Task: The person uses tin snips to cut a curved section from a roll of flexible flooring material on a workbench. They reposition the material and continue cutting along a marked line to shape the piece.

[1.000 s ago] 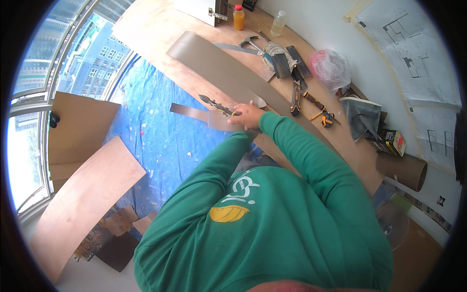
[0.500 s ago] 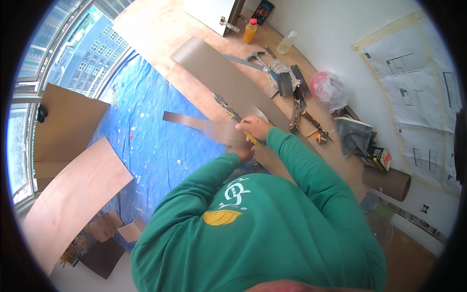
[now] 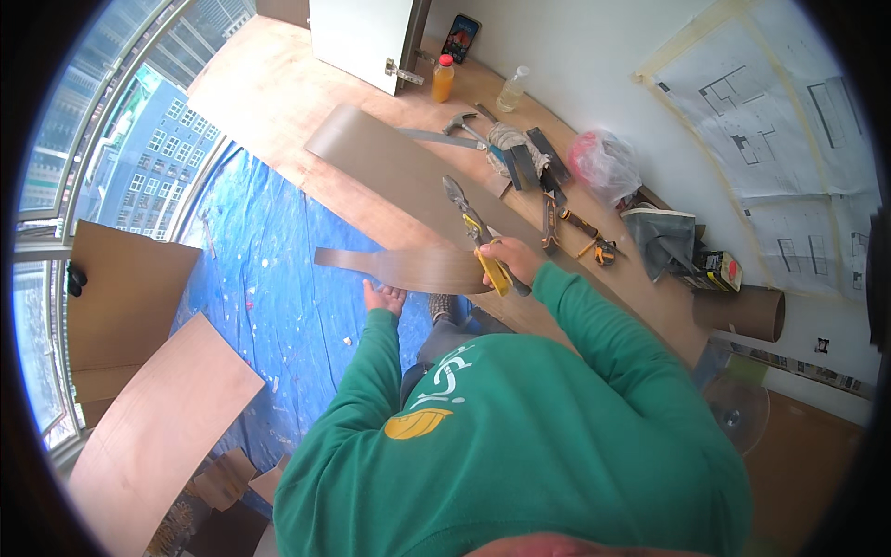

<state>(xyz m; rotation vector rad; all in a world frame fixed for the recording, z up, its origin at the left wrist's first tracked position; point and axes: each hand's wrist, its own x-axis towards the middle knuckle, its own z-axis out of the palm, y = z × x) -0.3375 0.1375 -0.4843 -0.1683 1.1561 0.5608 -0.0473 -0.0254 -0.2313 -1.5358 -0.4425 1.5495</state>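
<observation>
My right hand (image 3: pixel 513 259) is closed round the yellow handles of a pair of tin snips (image 3: pixel 470 215), whose metal jaws point away from me, above the bench. A brown strip (image 3: pixel 429 271) with a narrow tail on its left hangs off the bench side, over the blue sheeting. Its right end reaches my right hand and the snips. At the strip's lower edge, my left hand (image 3: pixel 384 298) has its fingers apart and grips nothing. Behind the snips, a long brown sheet (image 3: pixel 390 167), curled at its far end, lies along the bench.
On the wooden bench (image 3: pixel 269 102) are a hammer (image 3: pixel 459 122), gloves (image 3: pixel 510 139), a tape measure (image 3: pixel 605 252), an orange drink bottle (image 3: pixel 443 79), a clear bottle (image 3: pixel 511 89) and a phone (image 3: pixel 461 38). Blue sheeting (image 3: pixel 269 241) covers the floor. A curved wooden panel (image 3: pixel 167 418) stands at left.
My left hand has moved left and opened. The snips have swung more upright and shifted right with my right hand. The brown strip shows more fully. The view has shifted slightly.
</observation>
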